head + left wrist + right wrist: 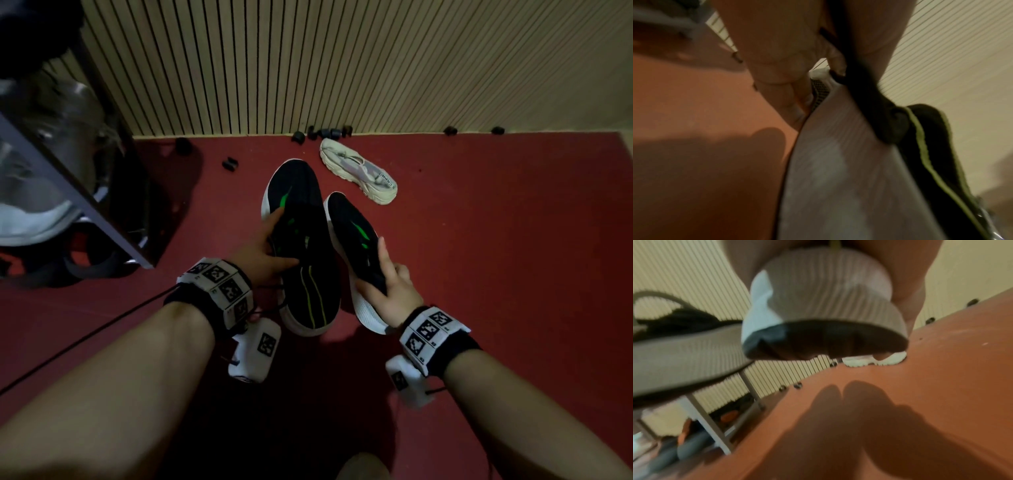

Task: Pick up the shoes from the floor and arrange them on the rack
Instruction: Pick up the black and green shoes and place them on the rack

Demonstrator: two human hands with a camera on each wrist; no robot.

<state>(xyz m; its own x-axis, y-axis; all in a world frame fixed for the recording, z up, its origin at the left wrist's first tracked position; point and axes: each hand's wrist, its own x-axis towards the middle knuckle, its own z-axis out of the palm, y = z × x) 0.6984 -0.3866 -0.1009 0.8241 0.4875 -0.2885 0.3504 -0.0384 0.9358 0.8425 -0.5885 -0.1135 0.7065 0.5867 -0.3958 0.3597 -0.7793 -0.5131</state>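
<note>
Two black sneakers with white soles and green marks are held above the red floor. My left hand (270, 248) grips the left black sneaker (301, 219) at its collar, thumb on top; its white sole (838, 162) fills the left wrist view. My right hand (387, 277) grips the heel of the right black sneaker (352, 229), whose white heel (824, 293) hangs close in the right wrist view. A cream sneaker (359, 174) lies on its side on the floor near the wall. The shoe rack (68, 171) stands at the left.
The rack holds a grey-white shoe (30, 216) on a shelf and dark shoes (684, 449) at the bottom. Small black objects (329, 132) are scattered along the foot of the slatted wall (342, 61). Red floor (513, 257) lies to the right.
</note>
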